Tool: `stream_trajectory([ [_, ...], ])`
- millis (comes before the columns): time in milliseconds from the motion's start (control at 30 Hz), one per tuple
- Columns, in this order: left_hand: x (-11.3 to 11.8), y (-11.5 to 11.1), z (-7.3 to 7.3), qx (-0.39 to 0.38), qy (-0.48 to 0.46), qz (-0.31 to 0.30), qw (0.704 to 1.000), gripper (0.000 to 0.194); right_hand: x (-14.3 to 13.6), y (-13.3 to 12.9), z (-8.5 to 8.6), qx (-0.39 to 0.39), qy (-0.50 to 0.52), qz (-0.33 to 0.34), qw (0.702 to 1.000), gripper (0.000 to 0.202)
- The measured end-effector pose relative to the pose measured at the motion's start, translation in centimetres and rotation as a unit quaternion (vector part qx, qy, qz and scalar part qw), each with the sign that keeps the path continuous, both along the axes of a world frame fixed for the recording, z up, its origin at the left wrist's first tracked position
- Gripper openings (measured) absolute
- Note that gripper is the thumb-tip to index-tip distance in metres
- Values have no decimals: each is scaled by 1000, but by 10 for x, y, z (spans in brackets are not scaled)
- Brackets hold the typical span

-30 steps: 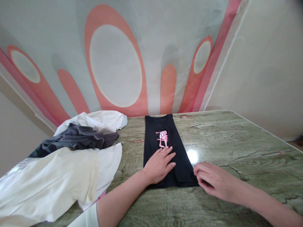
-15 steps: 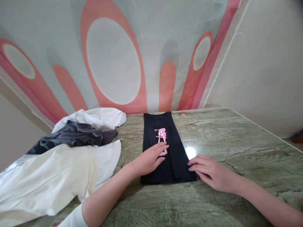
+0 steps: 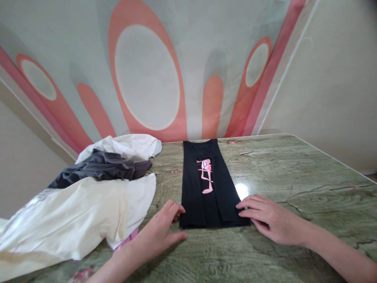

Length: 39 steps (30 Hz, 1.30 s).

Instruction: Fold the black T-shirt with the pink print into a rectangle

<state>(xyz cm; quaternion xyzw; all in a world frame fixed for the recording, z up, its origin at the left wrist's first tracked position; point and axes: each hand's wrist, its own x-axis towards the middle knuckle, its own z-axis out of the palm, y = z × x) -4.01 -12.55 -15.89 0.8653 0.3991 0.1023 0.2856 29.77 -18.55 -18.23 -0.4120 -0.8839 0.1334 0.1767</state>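
Observation:
A black garment (image 3: 194, 196) with a pink printed figure lies in a narrow folded strip on the table, its lower edge towards me. My left hand (image 3: 167, 226) is at its lower left corner, fingertips at the edge and thumb apart on the tabletop side. At the lower right edge, the fingertips of my right hand (image 3: 271, 220) touch the black cloth, with a gap between thumb and fingers. Neither hand is closed round anything.
On the left lies a heap of clothes: a cream garment (image 3: 88, 212), a dark grey one (image 3: 112, 165) and a white one (image 3: 132, 145). The wood-patterned table (image 3: 294, 173) meets a wall with a pink-and-grey covering (image 3: 194, 98).
My left hand has moved off the printed front, down and left to the lower left corner, uncovering the pink figure. My right hand stays at the right edge. The view has shifted slightly.

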Motion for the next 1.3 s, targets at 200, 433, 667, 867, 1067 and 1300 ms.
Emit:
stream_trajectory([
  [200, 10, -5, -9, 14, -30, 14, 999, 18, -7, -4, 7, -24, 20, 5, 1000, 43],
  [433, 12, -12, -8, 40, -36, 5, 999, 29, -7, -2, 4, -35, 28, 4, 999, 35],
  [667, 10, -11, -16, 49, -37, 26, 998, 25, -36, 39, 11, 5, 74, 4, 997, 28],
  [867, 6, -8, -20, 59, -10, 33, 998, 19, -64, 143, 2, 59, 42, -36, 997, 18],
  [1067, -2, -6, -20, 45, 22, 58, 997, 13, -88, 213, -15, 89, -93, -172, 977, 20],
  [1300, -2, -9, -22, 20, 16, 78, 997, 9, -105, 222, -16, 118, -227, -203, 945, 23],
])
